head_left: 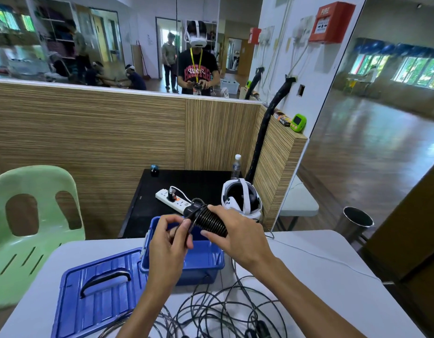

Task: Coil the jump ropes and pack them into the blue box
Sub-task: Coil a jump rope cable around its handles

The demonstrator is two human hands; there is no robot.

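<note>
Both hands raised over the blue box (pixel 201 262), which stands open near the far edge of the white table (pixel 321 276). Right hand (pixel 235 236) grips a jump rope (pixel 209 219) already wound in tight black turns round its handles, fingers curled over the bundle, thumb beneath. Left hand (pixel 167 242) pinches the free run of that cord between thumb and fingertips, just beside the bundle's near end. Bundle tilted, upper end pointing away toward the far left, held above the box's rim, not inside it. Blue lid (pixel 98 291) with dark carry handle lies flat on the table, touching the box's left side. Loose black ropes (pixel 225 311) sprawl in overlapping loops along the near edge, between and under the forearms; how many, cannot tell. Beyond the far edge, a low black table (pixel 198 184) bears a white power strip (pixel 173 197), a white headset (pixel 242 196) and a water bottle (pixel 236 167). Green plastic chair (pixel 32 228) off the left edge.
</note>
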